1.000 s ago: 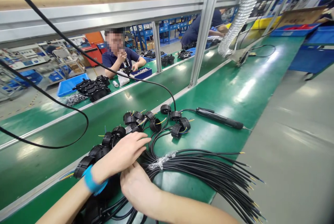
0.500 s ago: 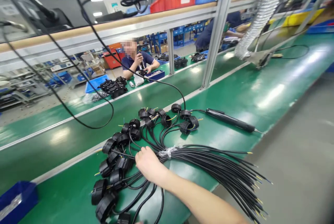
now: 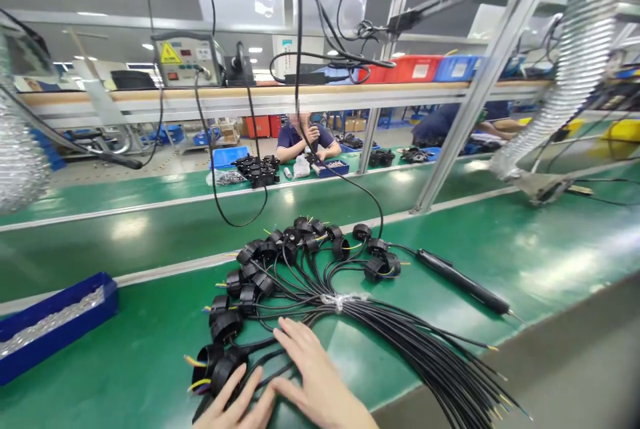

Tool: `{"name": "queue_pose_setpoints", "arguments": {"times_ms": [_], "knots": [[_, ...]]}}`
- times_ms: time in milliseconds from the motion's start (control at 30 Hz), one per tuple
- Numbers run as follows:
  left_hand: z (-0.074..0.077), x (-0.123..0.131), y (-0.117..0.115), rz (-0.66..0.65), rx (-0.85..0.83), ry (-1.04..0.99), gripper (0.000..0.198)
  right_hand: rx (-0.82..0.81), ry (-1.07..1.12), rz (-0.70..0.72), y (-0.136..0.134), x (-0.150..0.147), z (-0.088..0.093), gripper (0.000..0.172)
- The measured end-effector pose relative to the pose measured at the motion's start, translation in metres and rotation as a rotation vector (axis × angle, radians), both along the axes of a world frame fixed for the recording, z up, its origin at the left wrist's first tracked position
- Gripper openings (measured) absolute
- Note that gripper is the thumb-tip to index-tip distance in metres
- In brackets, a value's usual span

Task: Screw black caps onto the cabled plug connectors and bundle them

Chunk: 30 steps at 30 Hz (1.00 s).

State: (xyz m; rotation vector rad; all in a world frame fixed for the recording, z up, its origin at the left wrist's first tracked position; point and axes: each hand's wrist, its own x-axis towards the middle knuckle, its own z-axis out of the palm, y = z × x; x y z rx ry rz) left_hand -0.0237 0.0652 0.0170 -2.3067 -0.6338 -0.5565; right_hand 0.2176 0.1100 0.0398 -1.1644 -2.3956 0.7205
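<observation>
Two-handed, your fingers spread
Left hand (image 3: 235,412) overlaps a black connector (image 3: 226,369), lower centre; right hand (image 3: 320,379) lies farther right, over cables (image 3: 400,330).

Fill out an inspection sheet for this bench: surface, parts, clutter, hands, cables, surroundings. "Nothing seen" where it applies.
Surface: green worktop, glossy with light glare; spills: nothing seen.
Job's things: black round housings in an arc, on black cables gathered by a clear plastic tie.
Clutter: blue bin of small metal parts at left; black pen-shaped tool at right.
Hands: left hand at the nearest housings, fingers spread; right hand open over the cables; contact unclear.
Cables: free ends of the black cables overhang the near edge; black cord hangs from overhead.
Surroundings: person seated across, another person farther right, ribbed duct at right.
</observation>
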Motion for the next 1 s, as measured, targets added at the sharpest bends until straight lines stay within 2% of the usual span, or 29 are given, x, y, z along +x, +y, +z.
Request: {"name": "queue_pose_setpoints", "arguments": {"times_ms": [100, 167, 300, 433, 533, 667, 833, 1000], "knots": [[0.013, -0.018, 0.016, 0.004, -0.066, 0.099, 0.032, 0.061, -0.080, 0.015, -0.003, -0.005, -0.017, 0.071], [0.015, -0.030, 0.034, 0.013, -0.105, 0.159, 0.041, 0.140, -0.125, 0.003, 0.004, -0.010, -0.027, 0.074], [0.011, -0.046, 0.086, 0.032, -0.112, 0.193, 0.046, 0.310, -0.194, -0.033, 0.034, -0.019, -0.040, 0.066], [0.003, -0.054, 0.146, 0.125, -0.110, 0.177, 0.047, 0.420, -0.256, -0.056, 0.075, -0.021, -0.049, 0.059], [0.000, -0.052, 0.186, 0.210, -0.116, 0.148, 0.051, 0.444, -0.275, -0.098, 0.109, -0.021, -0.056, 0.055], [0.006, -0.040, 0.229, 0.287, -0.135, 0.110, 0.057, 0.447, -0.286, -0.177, 0.143, -0.023, -0.065, 0.055], [0.011, -0.024, 0.269, 0.340, -0.180, 0.056, 0.064, 0.441, -0.277, -0.282, 0.171, -0.026, -0.075, 0.058], [0.010, -0.018, 0.299, 0.389, -0.209, -0.013, 0.068, 0.430, -0.255, -0.386, 0.196, -0.030, -0.075, 0.058]]}}
